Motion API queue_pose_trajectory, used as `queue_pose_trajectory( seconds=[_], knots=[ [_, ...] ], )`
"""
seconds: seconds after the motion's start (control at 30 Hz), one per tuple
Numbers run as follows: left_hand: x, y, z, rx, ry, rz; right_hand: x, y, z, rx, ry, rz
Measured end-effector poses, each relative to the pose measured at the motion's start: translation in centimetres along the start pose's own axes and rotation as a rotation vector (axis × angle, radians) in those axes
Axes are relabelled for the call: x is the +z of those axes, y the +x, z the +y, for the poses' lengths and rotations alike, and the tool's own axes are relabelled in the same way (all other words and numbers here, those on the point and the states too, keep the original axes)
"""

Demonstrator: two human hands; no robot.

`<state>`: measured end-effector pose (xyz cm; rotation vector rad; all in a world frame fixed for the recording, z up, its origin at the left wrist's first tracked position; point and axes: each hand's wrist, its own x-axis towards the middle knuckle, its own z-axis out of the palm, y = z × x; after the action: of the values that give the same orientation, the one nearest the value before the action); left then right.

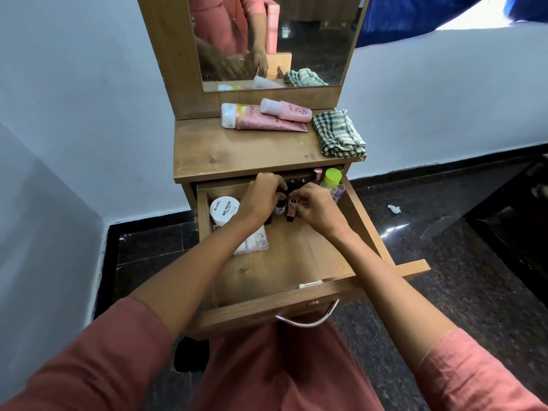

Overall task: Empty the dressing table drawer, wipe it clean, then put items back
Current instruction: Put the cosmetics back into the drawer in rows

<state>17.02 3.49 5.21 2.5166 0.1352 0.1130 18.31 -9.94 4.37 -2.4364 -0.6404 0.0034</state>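
Pink sleeves are framing the near edge, with both forearms reaching into the drawer. It is standing pulled out toward the camera, with its handle hanging at the near front.

Left hand is lying over dark bottles at the far middle of the drawer, fingers curled down; whether it is gripping one cannot be told. Right hand is pinching the cap of a small bottle, which is standing upright just beside them.

A jar is sitting at the far left of the drawer. A white packet is lying on its near side, partly under the left forearm. A green-capped bottle is standing in the far right corner.

On the table, two pink tubes are lying at the far side, one across the other. A checked cloth is lying folded at the right edge. A mirror is standing behind them.
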Motion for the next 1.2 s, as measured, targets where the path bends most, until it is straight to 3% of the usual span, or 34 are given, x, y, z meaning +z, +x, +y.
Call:
queue_pose_trajectory(
  seconds=[0.47,0.73,1.2],
  knots=[
    [1.5,0.6,-1.3,0.040,0.142,-0.004,1.8,0.1,-0.2,-0.015,-0.115,-0.132],
    [1.4,0.7,-1.3,0.035,0.183,-0.030,1.6,0.1,0.0,-0.015,-0.104,-0.112],
    [-0.2,0.9,-1.0,-0.007,-0.004,-0.018,3.1,-0.3,-1.5,-0.116,-0.092,-0.176]
  ],
)
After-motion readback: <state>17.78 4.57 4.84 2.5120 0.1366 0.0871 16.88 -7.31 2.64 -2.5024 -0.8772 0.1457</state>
